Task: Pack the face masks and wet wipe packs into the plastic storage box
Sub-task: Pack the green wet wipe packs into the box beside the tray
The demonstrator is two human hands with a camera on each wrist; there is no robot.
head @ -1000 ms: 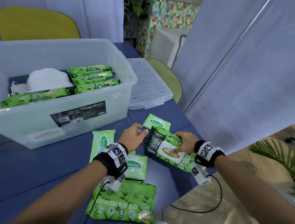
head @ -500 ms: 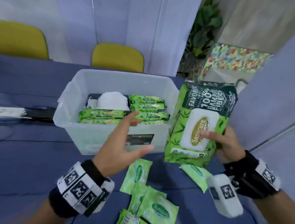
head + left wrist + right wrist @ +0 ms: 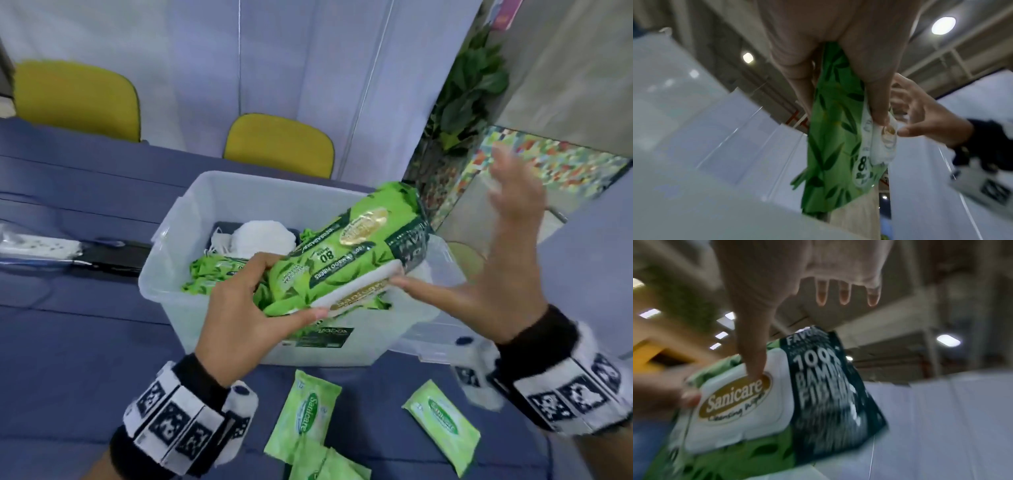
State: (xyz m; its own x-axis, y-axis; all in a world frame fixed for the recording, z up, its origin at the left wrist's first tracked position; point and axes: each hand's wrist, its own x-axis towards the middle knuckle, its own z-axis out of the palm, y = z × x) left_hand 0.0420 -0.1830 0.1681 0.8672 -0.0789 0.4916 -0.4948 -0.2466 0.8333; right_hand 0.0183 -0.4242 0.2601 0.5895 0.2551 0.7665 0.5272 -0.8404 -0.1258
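Holding: left hand (image 3: 239,308) gripping the large wet wipe pack (image 3: 346,253) at its lower left end, thumb along the near edge, fingers curling over the top, middle of the frame.
Touching: right hand (image 3: 493,284) spreading wide, fingers straight and blurred toward the upper right, only the thumb tip resting against the pack's white flip lid (image 3: 740,402).
Tilting: large pack slanting up toward the right, hovering over the plastic storage box (image 3: 164,274), printed face turning toward the camera.
Showing: wrist views catching the same pack from below, green leaf print (image 3: 830,146) between the left thumb and fingers, dark label panel (image 3: 830,394) beside the lid.
Sitting inside: more green wet wipe packs (image 3: 212,274) lying in the box on its left side, white face masks (image 3: 260,236) piling toward the back.
Lying outside: small wet wipe packs on the blue table (image 3: 85,342) in the lower part of the frame, one (image 3: 308,411) at centre, one (image 3: 442,431) to the right, more (image 3: 325,466) overlapping at the bottom edge.
Resting beside: clear box lid (image 3: 438,342) lying at the right of the box, partly hiding behind the right wrist.
Standing behind: two yellow chairs (image 3: 277,147) across the table, a leafy plant (image 3: 469,89) at the upper right.
Wearing: black wristbands with white coded markers (image 3: 178,418) on both wrists.
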